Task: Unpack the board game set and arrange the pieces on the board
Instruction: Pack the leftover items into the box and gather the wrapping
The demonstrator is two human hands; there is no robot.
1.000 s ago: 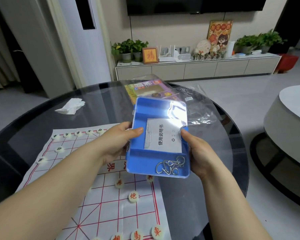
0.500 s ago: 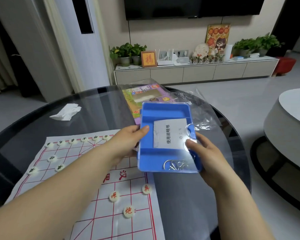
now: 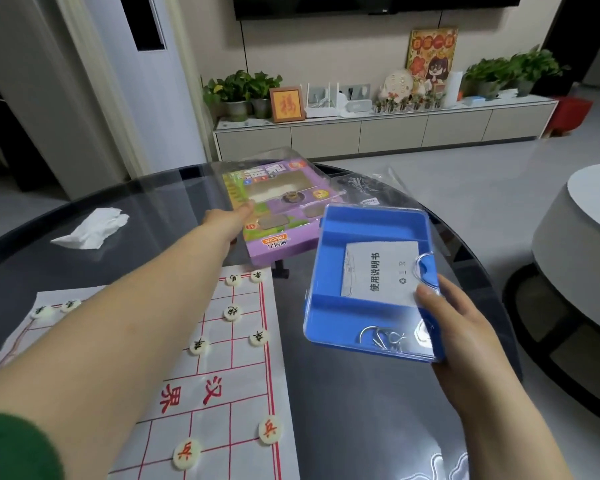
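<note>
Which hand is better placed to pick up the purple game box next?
Left. The left hand is at the left edge of the purple game box, thumb over the edge. The right hand is occupied holding the blue case.

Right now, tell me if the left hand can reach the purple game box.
Likely yes: the left hand is at the purple game box, thumb on its left edge; the right hand holds the blue case aside.
</note>
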